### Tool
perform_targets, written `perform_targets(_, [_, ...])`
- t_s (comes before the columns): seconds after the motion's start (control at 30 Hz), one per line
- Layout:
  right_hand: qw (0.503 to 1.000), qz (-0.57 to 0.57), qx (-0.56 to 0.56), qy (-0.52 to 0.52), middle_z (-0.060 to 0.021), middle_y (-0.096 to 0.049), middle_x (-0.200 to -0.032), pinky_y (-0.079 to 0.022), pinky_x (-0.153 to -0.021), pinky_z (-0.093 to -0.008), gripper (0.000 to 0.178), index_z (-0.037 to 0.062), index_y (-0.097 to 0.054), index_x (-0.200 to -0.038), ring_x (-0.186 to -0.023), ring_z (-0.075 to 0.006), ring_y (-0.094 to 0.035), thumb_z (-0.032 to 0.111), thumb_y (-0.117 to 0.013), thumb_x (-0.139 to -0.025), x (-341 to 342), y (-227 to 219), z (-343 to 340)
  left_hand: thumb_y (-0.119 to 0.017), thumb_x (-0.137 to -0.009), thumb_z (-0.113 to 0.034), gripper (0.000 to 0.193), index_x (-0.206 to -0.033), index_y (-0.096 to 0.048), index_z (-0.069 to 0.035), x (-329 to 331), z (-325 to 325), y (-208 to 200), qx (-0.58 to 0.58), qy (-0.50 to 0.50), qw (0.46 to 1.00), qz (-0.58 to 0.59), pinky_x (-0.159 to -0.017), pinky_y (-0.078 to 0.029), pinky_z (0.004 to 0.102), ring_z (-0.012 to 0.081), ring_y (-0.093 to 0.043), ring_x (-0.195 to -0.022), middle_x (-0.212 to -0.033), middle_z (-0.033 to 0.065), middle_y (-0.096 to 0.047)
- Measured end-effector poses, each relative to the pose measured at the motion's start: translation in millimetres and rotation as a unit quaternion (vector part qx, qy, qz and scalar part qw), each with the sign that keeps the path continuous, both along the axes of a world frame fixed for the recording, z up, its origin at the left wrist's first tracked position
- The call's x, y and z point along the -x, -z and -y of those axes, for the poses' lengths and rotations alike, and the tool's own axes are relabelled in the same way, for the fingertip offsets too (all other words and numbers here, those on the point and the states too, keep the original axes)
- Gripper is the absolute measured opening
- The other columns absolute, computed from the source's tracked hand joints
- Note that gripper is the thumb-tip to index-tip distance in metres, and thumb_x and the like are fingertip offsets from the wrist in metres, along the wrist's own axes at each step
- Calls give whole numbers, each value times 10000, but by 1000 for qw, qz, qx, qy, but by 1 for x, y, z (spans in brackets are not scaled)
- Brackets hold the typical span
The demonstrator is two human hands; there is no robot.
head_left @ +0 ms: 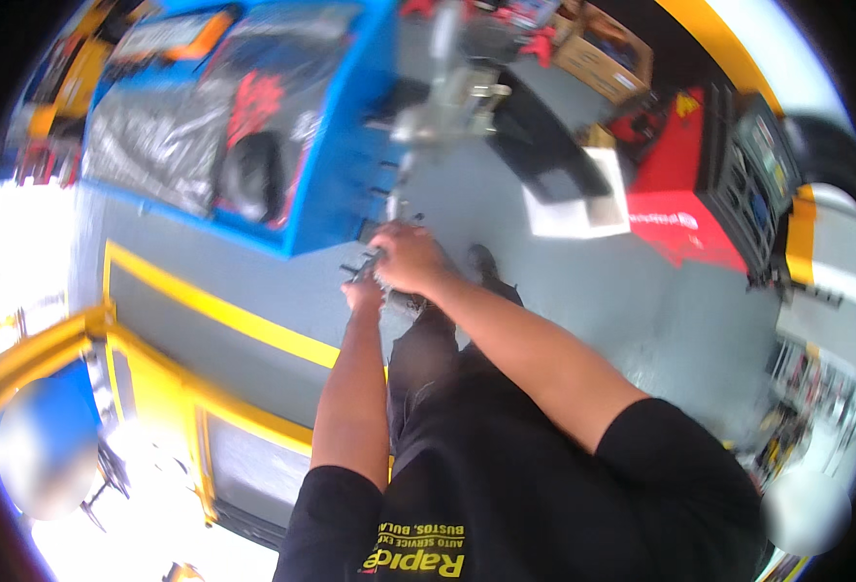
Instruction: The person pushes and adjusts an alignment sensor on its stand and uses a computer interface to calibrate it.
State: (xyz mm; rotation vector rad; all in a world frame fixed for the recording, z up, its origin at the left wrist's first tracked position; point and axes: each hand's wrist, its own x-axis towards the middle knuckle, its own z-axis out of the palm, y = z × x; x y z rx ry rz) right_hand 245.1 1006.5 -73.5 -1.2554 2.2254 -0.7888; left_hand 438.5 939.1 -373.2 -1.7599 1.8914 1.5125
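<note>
My left hand (363, 293) and my right hand (409, 258) are close together in front of my body, just off the near corner of a blue bench (295, 238). The left hand's fingers are closed around a small dark metal part (360, 266) with short prongs sticking out to the left. Over the same part, the right hand lies bent with its fingers curled, and its fingertips are partly hidden. Blur keeps the part's exact kind from showing. Along the bench's right side hang several dark hooks or pegs (386, 165).
Clear plastic sheeting (156, 145) covers the bench top, with a black rounded object (253, 177) on it. A blurred metal stand (447, 107) rises beyond my hands. At right stand a white box (578, 213) and a red tool cabinet (685, 209). Yellow railings (156, 364) run at left.
</note>
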Motion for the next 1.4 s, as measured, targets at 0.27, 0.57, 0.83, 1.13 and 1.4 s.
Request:
perform_targets(0.27, [962, 273, -6, 4, -146, -690, -983, -513, -829, -333, 284, 63, -710, -1056, -920, -253, -664, 186, -594, -828, 57, 16, 25, -503, -954, -424, 437, -1332, -491, -206, 41, -6, -52, -230, -86, 968, -44, -794, -461, 510, 227, -620, -1065, -1145, 42, -654])
perform_targets(0.57, [887, 235, -175, -358, -116, -688, -1117, -482, -944, -381, 410, 35, -659, -1163, -1074, -248, -632, 262, -654, -823, 30, 31, 87, -566, -932, -324, 469, -1303, -505, -45, 11, -15, -139, 58, -141, 978, 142, -911, -530, 464, 371, -645, -1098, -1215, 210, -642])
perform_targets(0.83, [811, 67, -464, -350, -86, -664, -937, -514, -613, -394, 402, 20, -620, -1107, -786, -230, -637, 333, -676, -861, 54, 31, 75, -583, -906, -302, 478, -1291, -462, -46, 49, -61, -242, 52, -433, 897, 68, -960, -499, 505, 426, -598, -1135, -1294, 259, -503])
perform_targets(1.13, [844, 347, -338, -230, -150, -624, -1185, -456, -885, -364, 484, 48, -573, -1259, -1050, -271, -591, 298, -648, -852, 73, 24, 100, -630, -837, -116, 462, -1280, -512, -61, 111, -80, -265, 126, -361, 921, 78, -986, -497, 478, 394, -555, -1195, -1318, 185, -496])
perform_targets(1.4, [821, 413, -317, -235, -145, -632, -1256, -462, -959, -437, 470, 8, -614, -1233, -1125, -302, -599, 277, -660, -851, 68, 46, 95, -762, -761, -161, 655, -1352, -490, -89, 111, -79, -260, 68, -255, 955, 136, -1013, -494, 468, 351, -501, -1265, -1365, 140, -453])
